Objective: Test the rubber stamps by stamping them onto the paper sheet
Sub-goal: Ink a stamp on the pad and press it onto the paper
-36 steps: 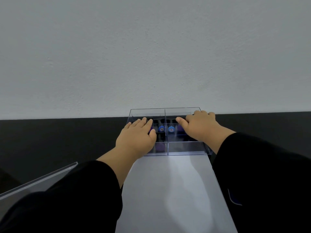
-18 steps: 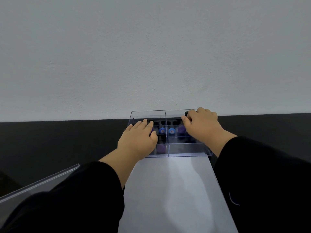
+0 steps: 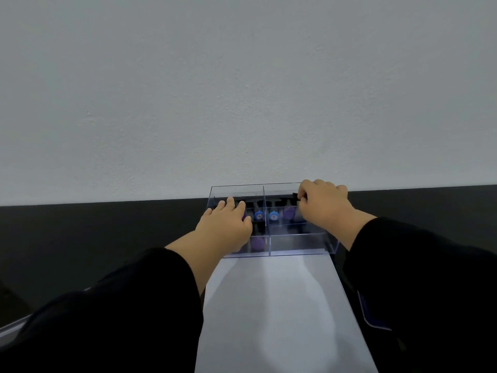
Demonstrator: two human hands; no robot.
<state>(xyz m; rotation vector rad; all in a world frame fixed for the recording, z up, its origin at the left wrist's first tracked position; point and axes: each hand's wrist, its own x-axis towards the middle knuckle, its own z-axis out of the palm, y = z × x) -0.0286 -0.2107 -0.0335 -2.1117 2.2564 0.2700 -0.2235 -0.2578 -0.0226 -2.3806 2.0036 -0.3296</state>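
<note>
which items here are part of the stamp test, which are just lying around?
In the job:
- paper sheet, no marks visible
- clear divided box holding the stamps
- blue-capped stamps, purple-capped stamp
- right hand, pinching a dark stamp handle
- left hand, resting on the box

Just lying about:
- clear plastic piece, low left
- black tabletop

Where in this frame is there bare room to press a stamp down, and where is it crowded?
The paper sheet lies bare from the clear box's near wall back toward the camera, bordered by a black sleeve on each side. The box itself is crowded: the left hand rests over its left compartments, the right hand curls in at the far right, and blue and purple stamps sit between.
</note>
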